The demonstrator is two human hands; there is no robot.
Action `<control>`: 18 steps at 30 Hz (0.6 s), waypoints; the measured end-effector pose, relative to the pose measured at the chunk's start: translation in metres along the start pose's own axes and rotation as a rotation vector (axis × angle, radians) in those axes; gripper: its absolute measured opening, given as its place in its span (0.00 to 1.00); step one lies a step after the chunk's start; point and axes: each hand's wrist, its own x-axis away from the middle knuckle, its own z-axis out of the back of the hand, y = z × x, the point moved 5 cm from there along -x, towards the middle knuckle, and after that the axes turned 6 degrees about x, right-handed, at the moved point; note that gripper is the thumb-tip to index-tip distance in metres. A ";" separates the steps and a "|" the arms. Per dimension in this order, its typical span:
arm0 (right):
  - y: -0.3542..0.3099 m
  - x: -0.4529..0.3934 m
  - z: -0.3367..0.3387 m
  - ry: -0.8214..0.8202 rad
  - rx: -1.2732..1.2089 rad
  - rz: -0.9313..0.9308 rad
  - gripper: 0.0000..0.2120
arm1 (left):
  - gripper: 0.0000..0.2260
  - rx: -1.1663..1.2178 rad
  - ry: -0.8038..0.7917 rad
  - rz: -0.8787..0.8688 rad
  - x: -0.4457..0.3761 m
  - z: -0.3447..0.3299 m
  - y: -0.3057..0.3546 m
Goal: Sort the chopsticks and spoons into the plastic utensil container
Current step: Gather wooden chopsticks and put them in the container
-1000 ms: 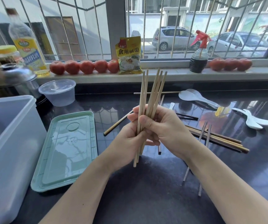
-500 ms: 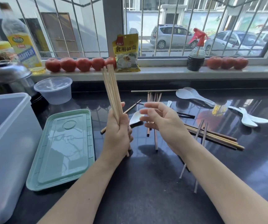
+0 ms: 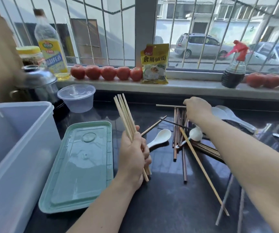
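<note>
bamboo in your left fist, right hand out at the pile

black polished counter [image 3: 160, 207] carries everything in front of you. the translucent plastic utensil container [image 3: 16, 157] stands at your far left, and its pale green lid [image 3: 83, 167] lies flat just beside it, between the container and your left hand. your left hand [image 3: 133, 158] is clenched round a bundle of light bamboo chopsticks [image 3: 124, 115], held nearly upright with the tips leaning toward the window. your right hand [image 3: 197, 110] is stretched to the far side of the loose pile, fingers curled down onto a single pale chopstick [image 3: 169, 106] lying crosswise; whether it is actually pinched, you cannot tell from here. under that arm lie brown chopsticks [image 3: 175, 140], one long bamboo chopstick [image 3: 202, 170] slanting toward you, and a thin black one. a white ceramic spoon [image 3: 160, 137] rests just right of your left hand, a second [image 3: 195, 134] sits among the sticks, and pale plastic spoons [image 3: 232, 116] lie beyond your right wrist.
</note>
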 end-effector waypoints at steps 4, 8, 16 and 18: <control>0.009 -0.020 -0.021 -0.090 0.135 -0.013 0.13 | 0.08 -0.020 -0.014 0.008 -0.003 0.000 -0.004; 0.005 -0.019 -0.025 -0.057 0.216 0.072 0.12 | 0.07 -0.050 -0.035 0.021 -0.002 0.000 -0.005; -0.025 0.051 0.067 0.656 -0.082 0.486 0.04 | 0.07 -0.090 -0.080 0.083 0.004 -0.009 0.001; -0.045 0.094 0.086 0.735 -0.087 0.677 0.05 | 0.07 -0.059 -0.165 0.139 0.012 -0.020 0.002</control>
